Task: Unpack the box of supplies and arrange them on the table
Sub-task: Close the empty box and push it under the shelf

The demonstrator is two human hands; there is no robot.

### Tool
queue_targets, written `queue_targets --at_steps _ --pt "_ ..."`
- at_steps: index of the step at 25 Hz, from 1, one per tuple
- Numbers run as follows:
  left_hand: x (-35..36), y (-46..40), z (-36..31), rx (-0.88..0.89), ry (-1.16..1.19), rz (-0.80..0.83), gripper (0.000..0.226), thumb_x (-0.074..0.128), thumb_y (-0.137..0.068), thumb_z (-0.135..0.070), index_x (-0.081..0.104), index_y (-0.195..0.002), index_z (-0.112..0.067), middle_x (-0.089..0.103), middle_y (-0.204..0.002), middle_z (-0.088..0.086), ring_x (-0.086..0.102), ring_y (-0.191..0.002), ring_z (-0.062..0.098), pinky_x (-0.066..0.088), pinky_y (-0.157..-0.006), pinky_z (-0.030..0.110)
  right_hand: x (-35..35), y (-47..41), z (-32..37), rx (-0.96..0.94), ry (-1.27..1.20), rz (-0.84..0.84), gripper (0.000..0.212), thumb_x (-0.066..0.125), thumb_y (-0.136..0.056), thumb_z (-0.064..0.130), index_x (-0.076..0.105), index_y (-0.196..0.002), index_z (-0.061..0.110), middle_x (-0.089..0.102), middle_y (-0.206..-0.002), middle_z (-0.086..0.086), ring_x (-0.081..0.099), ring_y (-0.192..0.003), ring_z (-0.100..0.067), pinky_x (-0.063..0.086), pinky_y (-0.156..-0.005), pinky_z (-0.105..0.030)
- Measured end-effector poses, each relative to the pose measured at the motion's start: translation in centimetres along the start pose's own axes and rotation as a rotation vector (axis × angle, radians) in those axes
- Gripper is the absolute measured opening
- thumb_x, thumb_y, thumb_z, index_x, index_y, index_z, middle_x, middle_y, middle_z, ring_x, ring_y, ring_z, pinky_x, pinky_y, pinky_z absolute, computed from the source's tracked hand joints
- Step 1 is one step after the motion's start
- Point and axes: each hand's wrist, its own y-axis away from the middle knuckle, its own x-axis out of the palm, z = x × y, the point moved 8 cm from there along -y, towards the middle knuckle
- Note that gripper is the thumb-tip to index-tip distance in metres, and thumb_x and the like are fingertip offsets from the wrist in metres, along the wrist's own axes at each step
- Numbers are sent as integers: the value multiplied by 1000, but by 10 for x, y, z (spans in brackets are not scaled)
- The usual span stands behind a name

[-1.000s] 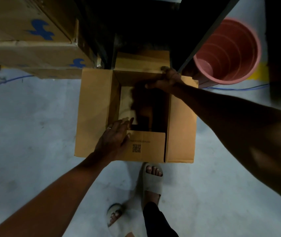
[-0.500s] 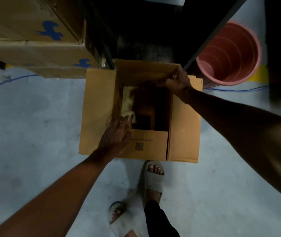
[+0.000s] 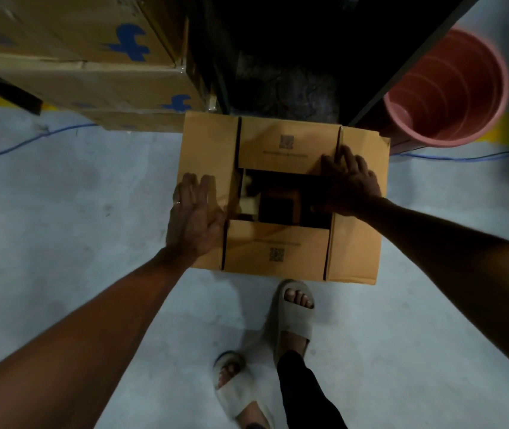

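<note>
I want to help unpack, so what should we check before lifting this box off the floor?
1. Both hands on the box: ok. The left hand lies flat on the left flap, the right hand on the right side.
2. Firm grip underneath: not ok, the fingers rest on top only.
3. Top closed so nothing falls out: not ok, a dark gap shows in the middle between the flaps.
4. What is inside, and how heavy: cannot tell, too dark.
5. Feet out of the way: not ok, one sandal sits right by the near edge.
6. Bucket clear of the box: ok.
</note>
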Motion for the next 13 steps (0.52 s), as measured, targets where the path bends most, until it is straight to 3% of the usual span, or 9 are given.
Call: queue_targets --at_steps 4,9,13 --pt "16 4 40 -213 3 159 98 56 -87 -59 -5 -155 -24 -12 -162 18 -7 -149 39 20 -116 60 1 0 6 48 -24 2 110 74 -70 63 12 -155 30 -1 -163 -9 11 -145 -43 31 -108 -62" --pt "26 15 49 -238 160 246 94 52 -89 -63 -6 -155 -29 -6 -163 15 4 -149 42 19 -116 58 -3 16 8 14 -165 -62 104 76 -75 49 15 -155 23 13 -157 -14 22 -139 -44 42 -103 -60" --pt "16 21 48 -225 243 143 90 51 -89 -64 2 -155 -29 7 -163 10 19 -146 40 24 -116 57 -5 41 3 25 -249 -128 95 75 -82 35 17 -155 18 15 -157 -19 28 -137 -46 44 -101 -54"
